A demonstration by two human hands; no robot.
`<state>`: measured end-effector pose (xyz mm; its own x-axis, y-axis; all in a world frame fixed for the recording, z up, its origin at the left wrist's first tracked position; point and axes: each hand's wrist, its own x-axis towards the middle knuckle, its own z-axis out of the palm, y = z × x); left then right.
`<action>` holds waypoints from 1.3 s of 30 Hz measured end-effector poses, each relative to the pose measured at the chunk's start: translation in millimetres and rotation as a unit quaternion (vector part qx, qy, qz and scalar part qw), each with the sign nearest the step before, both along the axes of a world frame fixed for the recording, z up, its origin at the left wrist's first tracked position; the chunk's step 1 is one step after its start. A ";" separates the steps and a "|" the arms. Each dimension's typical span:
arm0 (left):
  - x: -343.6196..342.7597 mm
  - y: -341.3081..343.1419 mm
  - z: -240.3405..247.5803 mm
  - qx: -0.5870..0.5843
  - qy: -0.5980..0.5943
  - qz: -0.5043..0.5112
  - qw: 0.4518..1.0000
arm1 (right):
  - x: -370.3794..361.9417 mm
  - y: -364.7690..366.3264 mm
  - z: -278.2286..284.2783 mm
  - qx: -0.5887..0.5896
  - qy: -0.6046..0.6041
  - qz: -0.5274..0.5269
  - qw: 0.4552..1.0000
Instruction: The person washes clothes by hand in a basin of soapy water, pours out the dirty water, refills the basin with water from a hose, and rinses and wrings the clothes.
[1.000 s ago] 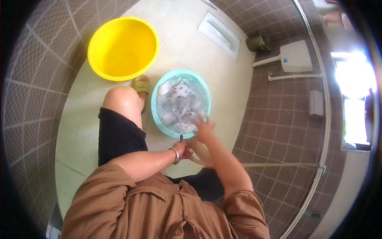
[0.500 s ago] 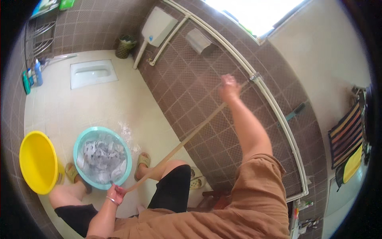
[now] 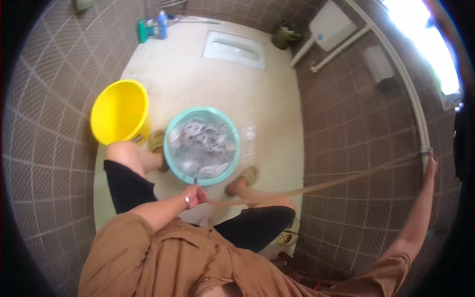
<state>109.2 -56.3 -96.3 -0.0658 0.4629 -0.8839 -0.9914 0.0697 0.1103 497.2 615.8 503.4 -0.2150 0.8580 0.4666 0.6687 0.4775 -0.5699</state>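
Note:
My left hand (image 3: pixel 195 194) is closed around the end of a beige hose (image 3: pixel 316 188), whose tip points over the near rim of a light-blue basin (image 3: pixel 237 146). Inside the basin, grey-and-white patterned clothes (image 3: pixel 205 136) lie in water. From my left hand the hose runs right to a tap (image 3: pixel 425 150) on the wall pipe. There my right hand (image 3: pixel 432 162), arm stretched out, has its fingers at the tap; they look closed on it, though small and blurred.
A yellow bucket (image 3: pixel 118 114) stands left of the basin. Farther off are a squat toilet (image 3: pixel 235 49), bottles (image 3: pixel 162 24) and a waste bin (image 3: pixel 284 37). White pipes (image 3: pixel 403 69) run along the right tiled wall. My slippered feet flank the basin.
My right hand has gone from reaching in the air toward the pipe to the tap itself. The view has swung right. My left hand still grips the hose at the basin.

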 end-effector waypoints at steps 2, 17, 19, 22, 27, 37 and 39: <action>-0.3 -1.0 17.6 -0.039 0.025 0.004 0.999 | -6.7 10.5 -20.0 0.034 -0.086 -0.161 0.983; -87.7 62.4 92.1 0.045 0.048 -0.019 0.998 | -112.3 -27.9 -48.6 0.153 0.073 -0.028 0.985; -126.0 61.4 77.2 0.111 0.118 -0.082 0.983 | -252.3 -135.7 -140.9 0.232 -0.024 0.070 0.970; -149.5 96.1 98.9 0.138 0.138 -0.148 0.969 | -293.9 -200.8 -213.9 0.319 -0.117 0.234 0.911; -176.9 89.7 144.5 0.120 0.188 0.031 0.974 | -409.1 -395.1 -404.0 -0.038 -0.317 0.594 0.738; -256.4 45.1 169.6 0.245 0.117 0.182 0.945 | -448.3 -509.7 -670.2 -0.361 -0.330 0.286 0.824; -259.1 51.1 172.5 0.262 0.132 0.155 0.943 | -461.8 -520.3 -636.3 -0.456 -0.328 0.216 0.799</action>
<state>-150.0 -5.2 76.2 -0.4556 0.7545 -0.4724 -0.8883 -0.3512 0.2959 35.4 95.5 -132.9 -0.5241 0.5569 -0.6444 0.8515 0.3298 -0.4076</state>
